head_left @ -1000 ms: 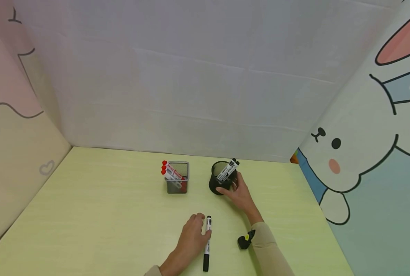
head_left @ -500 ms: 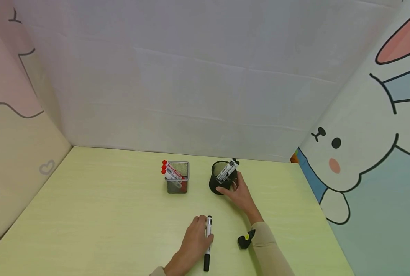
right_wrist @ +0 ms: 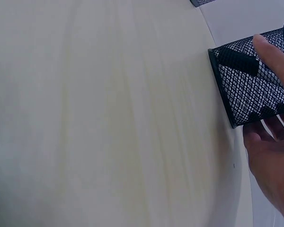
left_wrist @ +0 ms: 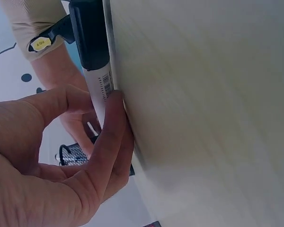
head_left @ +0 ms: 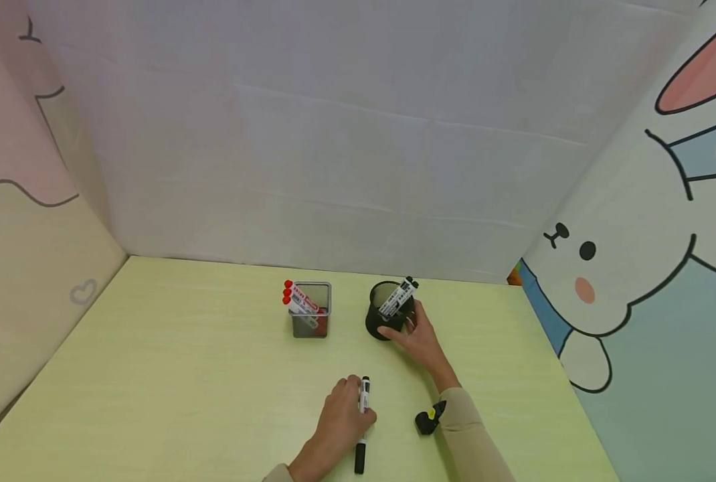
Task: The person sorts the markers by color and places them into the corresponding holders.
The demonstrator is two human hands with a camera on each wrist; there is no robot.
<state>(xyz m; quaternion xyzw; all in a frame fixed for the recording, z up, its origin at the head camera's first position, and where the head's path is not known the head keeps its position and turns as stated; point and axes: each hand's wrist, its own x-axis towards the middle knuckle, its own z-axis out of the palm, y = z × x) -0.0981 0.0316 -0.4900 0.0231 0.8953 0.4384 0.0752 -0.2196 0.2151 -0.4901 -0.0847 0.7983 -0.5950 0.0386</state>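
Observation:
A white whiteboard marker with a black cap (head_left: 360,458) lies on the table, pinched between the thumb and fingers of my left hand (head_left: 338,418). The left wrist view shows this pinch around the marker's white barrel (left_wrist: 98,85). Farther back, my right hand (head_left: 421,345) holds the side of a round black mesh pen holder (head_left: 375,323), which stands upright. Black-capped markers (head_left: 397,298) lean inside it. From the right wrist, the thumb is on one side of the mesh pen holder (right_wrist: 246,90) and the fingers on the other, partly out of frame.
Left of the pen holder stands a square mesh basket (head_left: 300,328) with several red-capped markers (head_left: 300,301) leaning in it. A white wall (head_left: 334,167) closes off the back of the pale yellow table (head_left: 183,375). A black wrist device (head_left: 427,422) sits at the right cuff.
My left hand has moved slightly right, from beside the marker to a pinch on it. The right hand and the pen holder have stayed in place.

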